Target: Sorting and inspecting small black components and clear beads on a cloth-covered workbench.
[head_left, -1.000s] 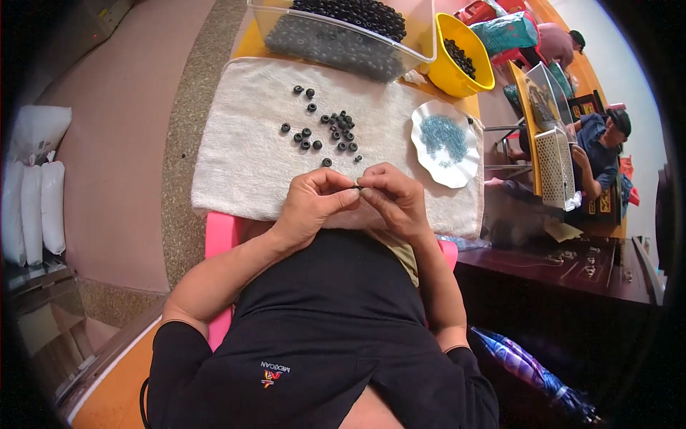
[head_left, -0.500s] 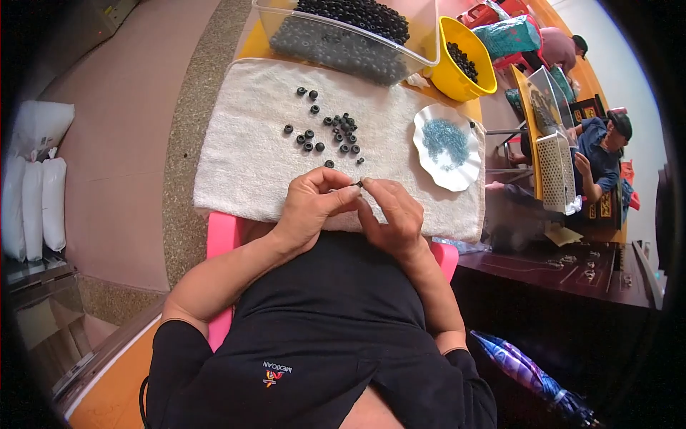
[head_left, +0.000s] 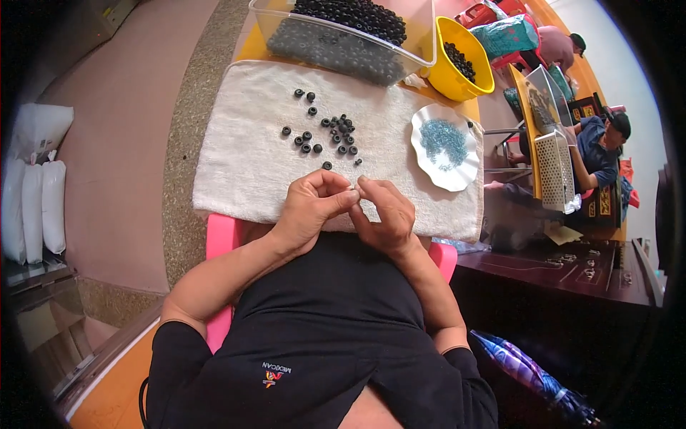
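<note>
My left hand and my right hand meet above the near edge of a white towel. Thumbs and fingertips are pinched together on both, nearly touching; whatever is between them is too small and covered to name. Just beyond my fingertips lie several small black round pieces with holes, scattered on the towel, among them a single black ring-like piece and a smaller black bit. To the right sits a white scalloped dish holding a heap of tiny bluish clear pieces.
Beyond the towel stand a clear plastic bin full of black pieces and a yellow tub with more of them. A pink chair shows beside my left forearm. A folded umbrella lies lower right. Another person sits at a table at right.
My right hand has shifted slightly left, its fingertips closer to my left ones. The dark bit seen between them before is now hidden. The other person's raised hand has moved toward the basket.
</note>
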Tool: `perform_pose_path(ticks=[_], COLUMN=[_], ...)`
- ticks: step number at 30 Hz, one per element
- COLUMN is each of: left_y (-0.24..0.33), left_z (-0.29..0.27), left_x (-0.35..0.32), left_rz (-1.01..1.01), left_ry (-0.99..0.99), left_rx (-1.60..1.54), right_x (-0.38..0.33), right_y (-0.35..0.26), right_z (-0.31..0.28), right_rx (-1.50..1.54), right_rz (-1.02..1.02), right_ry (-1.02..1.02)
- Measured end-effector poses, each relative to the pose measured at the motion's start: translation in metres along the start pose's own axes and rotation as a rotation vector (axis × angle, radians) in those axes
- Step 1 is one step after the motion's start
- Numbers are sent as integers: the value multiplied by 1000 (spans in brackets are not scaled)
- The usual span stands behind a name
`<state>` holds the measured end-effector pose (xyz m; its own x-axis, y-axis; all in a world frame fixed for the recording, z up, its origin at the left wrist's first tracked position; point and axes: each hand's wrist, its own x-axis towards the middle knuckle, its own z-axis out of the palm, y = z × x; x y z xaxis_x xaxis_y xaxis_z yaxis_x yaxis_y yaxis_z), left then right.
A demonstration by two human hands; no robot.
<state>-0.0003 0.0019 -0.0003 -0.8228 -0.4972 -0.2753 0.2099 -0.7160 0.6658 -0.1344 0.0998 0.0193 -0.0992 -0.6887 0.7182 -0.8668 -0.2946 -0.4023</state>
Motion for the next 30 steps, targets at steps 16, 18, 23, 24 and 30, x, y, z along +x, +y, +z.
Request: perform_pose_path(ticks=[16,18,23,24,30], left_y=[-1,1,-1,-2,-7], left_z=[3,4,5,5,4], left_x=[2,0,-2,-2,-1], left_rz=[97,103,73,75,112], left_ry=[-10,-15,-28,-19,-33], left_rx=[182,212,184,217,199], right_x=[-2,0,-2,-4,-8], right_y=[7,5,2,2,5], right_z=[6,6,-2,-3,-7], right_rx=[-6,33,64,96,135], right_rz=[-42,-9,29,68,172], right_ry=[67,62,19,15,-10])
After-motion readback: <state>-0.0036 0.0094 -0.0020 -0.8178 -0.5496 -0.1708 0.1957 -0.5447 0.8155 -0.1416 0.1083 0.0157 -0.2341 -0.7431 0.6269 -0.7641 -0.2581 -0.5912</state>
